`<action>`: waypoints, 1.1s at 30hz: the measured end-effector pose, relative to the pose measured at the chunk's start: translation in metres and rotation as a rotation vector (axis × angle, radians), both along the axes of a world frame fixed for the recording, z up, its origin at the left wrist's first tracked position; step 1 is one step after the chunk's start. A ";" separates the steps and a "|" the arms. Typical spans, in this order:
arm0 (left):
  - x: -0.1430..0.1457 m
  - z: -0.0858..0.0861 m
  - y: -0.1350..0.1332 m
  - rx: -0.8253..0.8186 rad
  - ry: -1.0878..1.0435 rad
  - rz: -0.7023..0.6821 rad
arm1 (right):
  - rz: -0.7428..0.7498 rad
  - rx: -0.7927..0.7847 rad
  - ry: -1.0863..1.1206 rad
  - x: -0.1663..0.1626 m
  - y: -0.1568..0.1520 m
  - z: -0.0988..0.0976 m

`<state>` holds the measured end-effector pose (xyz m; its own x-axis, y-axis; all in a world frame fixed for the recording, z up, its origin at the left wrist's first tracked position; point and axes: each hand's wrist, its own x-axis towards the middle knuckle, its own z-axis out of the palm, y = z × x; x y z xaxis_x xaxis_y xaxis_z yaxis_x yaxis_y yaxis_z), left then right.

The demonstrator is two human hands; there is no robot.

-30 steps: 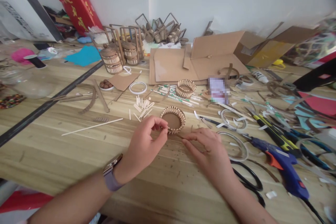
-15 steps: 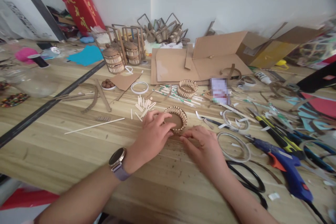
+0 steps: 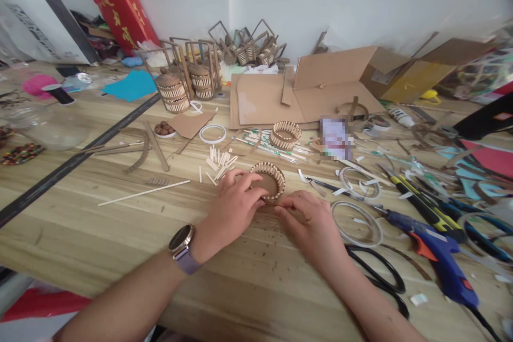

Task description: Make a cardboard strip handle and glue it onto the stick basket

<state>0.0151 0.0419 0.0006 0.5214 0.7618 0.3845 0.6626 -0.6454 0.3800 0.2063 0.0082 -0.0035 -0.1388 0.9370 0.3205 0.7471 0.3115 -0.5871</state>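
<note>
A small round basket (image 3: 269, 180) made of a cardboard disc ringed with short wooden sticks stands on the wooden table (image 3: 120, 235). My left hand (image 3: 232, 212) lies over its near left side, fingers curled on the rim and disc. My right hand (image 3: 310, 224) rests on the table at the basket's near right edge, fingertips pinched against the lower rim; what they pinch is too small to make out. A watch (image 3: 181, 243) sits on my left wrist.
Loose short sticks (image 3: 218, 161) and a long skewer (image 3: 144, 192) lie to the left. A second small basket (image 3: 285, 134) stands behind. Black scissors (image 3: 380, 278), a blue glue gun (image 3: 435, 256), tape rings (image 3: 356, 223) and cardboard sheets (image 3: 300, 91) crowd the right and back.
My left hand moved forward from pinching the basket's near rim to lying over it. My right hand slid up to the basket's edge. Since half a second ago almost nothing has shifted.
</note>
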 end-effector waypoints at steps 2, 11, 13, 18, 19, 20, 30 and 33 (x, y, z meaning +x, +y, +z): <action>0.000 0.000 0.000 0.002 0.002 -0.004 | -0.004 0.000 -0.006 0.000 0.000 0.000; 0.001 -0.001 0.001 0.010 -0.014 -0.003 | 0.005 0.007 0.011 -0.001 0.002 0.001; 0.001 -0.001 0.001 0.010 -0.019 -0.005 | 0.005 0.006 0.021 -0.001 0.002 0.001; 0.001 -0.001 0.003 0.000 -0.048 -0.003 | -0.038 0.012 0.012 -0.002 0.002 -0.001; 0.001 -0.001 0.003 -0.004 -0.057 -0.001 | -0.046 0.016 0.004 -0.002 0.002 -0.001; 0.002 -0.001 0.003 -0.007 -0.065 0.002 | -0.052 0.021 -0.002 -0.002 0.002 -0.002; 0.003 0.000 0.003 -0.016 -0.104 -0.009 | -0.092 0.060 0.014 -0.003 0.003 -0.004; 0.003 -0.001 0.004 -0.018 -0.114 -0.019 | -0.109 0.057 0.020 -0.003 0.004 -0.004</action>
